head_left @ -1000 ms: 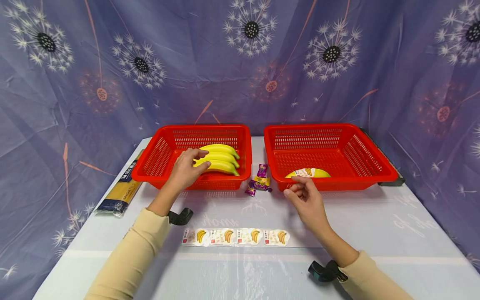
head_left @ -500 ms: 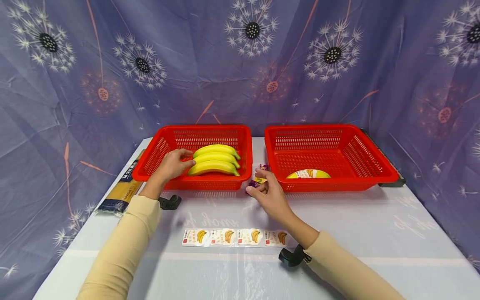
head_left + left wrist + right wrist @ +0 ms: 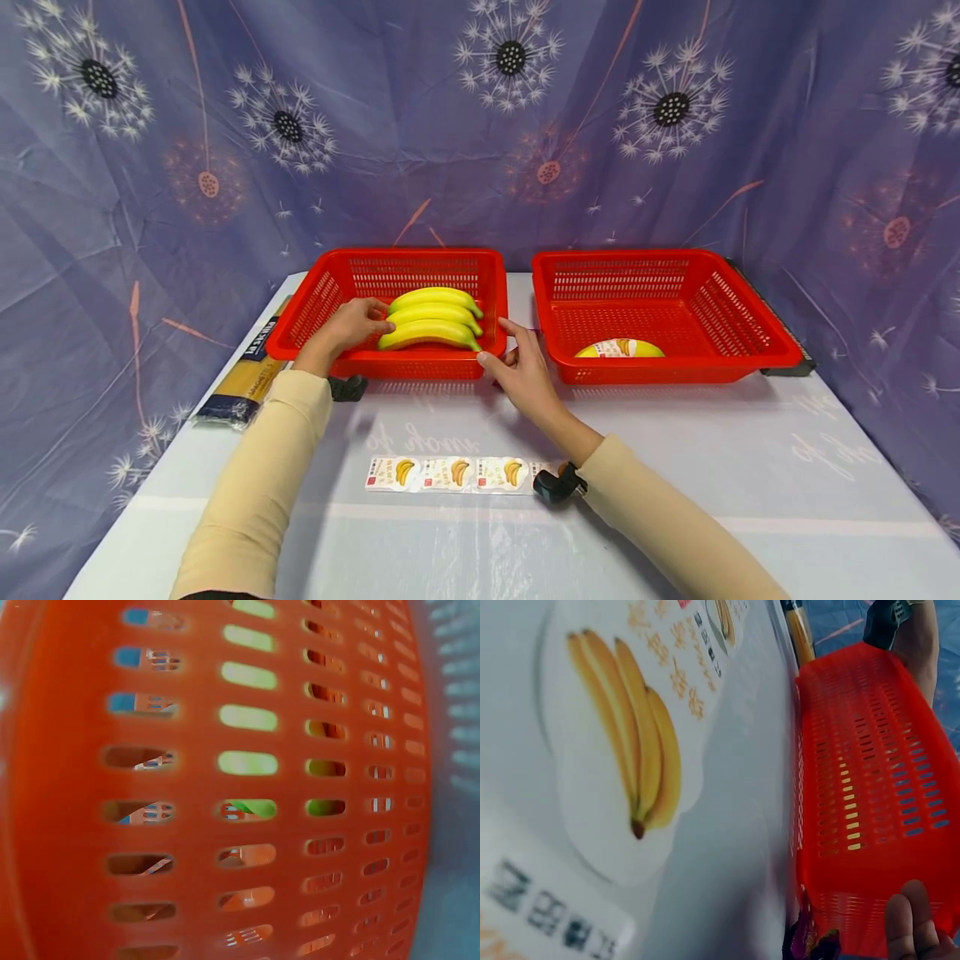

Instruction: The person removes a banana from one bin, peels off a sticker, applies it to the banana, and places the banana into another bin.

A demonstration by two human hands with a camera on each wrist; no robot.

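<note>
Three yellow bananas [image 3: 427, 334] lie side by side in the left red basket [image 3: 420, 365], green stems to the right. My left hand [image 3: 348, 329] reaches over the basket's front rim, thumb and fingertips right at the bananas' left ends. At the front right corner, my right hand [image 3: 521, 371] has its thumb near the lowest stem and its fingers along the rim. In the right wrist view, fingertips [image 3: 913, 919] show against the basket's end wall. The left wrist view shows mostly slotted basket wall [image 3: 195, 840], with yellow-green visible through the slots; the left hand is hidden there.
The right red basket [image 3: 667, 369] holds a banana with a label [image 3: 620, 348]. Purple-wrapped candies [image 3: 802, 941] lie mostly hidden behind my right hand. A strip of banana stickers [image 3: 450, 474] lies in front. A spaghetti pack [image 3: 243, 379] lies at left.
My right hand has moved left from the right basket, past the candies, to the left basket's corner. My left hand has drawn back leftward to the bananas' ends.
</note>
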